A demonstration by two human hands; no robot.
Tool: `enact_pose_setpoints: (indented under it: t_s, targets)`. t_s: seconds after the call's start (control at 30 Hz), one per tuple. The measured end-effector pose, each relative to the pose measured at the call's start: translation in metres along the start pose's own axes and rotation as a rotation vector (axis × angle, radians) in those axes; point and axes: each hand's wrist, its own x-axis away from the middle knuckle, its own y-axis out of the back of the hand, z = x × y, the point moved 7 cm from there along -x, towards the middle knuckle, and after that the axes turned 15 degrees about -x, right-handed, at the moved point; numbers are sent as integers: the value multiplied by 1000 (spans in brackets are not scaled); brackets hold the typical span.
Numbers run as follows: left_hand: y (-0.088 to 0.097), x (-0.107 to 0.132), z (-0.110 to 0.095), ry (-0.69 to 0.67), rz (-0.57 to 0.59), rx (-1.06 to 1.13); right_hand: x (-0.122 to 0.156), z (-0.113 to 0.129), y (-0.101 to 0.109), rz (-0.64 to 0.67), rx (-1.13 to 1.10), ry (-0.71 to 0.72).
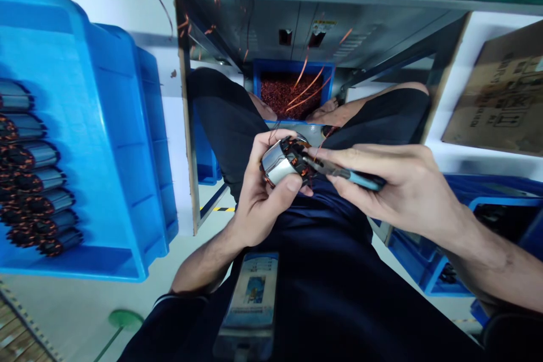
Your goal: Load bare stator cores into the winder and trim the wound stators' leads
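Observation:
My left hand (263, 192) is closed around a small metal motor stator (280, 163) with copper windings, held over my lap. My right hand (399, 186) grips a pair of blue-handled cutters (348, 174), whose tip touches the copper wire at the stator's end. Thin copper wire strands trail up from the stator. Both hands hover above my dark trousers.
A blue crate (106, 153) at the left holds several wound stators (34, 181). A blue bin of copper wire scraps (292, 93) sits on the floor between my feet. More blue bins (428, 260) stand at the right, with a cardboard box (500, 96) behind them.

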Motion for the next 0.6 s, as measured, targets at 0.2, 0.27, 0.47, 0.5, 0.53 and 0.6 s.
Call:
enact_pose_setpoints:
  t_s: [0.2, 0.27, 0.47, 0.5, 0.53, 0.6]
  targets:
    - [2, 2, -4, -37, -17, -189, -1, -1, 1, -3, 186, -4]
    - [2, 3, -6, -67, -14, -246, 1, 0, 1, -14, 236, 1]
    - [-1, 2, -13, -193, 5, -385, 5, 2, -1, -13, 283, 18]
    - [-1, 2, -15, -222, 5, -396, 6, 3, -1, -10, 276, 24]
    - [-1, 3, -16, -240, 5, -399, 6, 3, -2, -7, 262, 24]
    - [-1, 4, -14, -217, 10, -368, 7, 2, -3, 0, 203, 22]
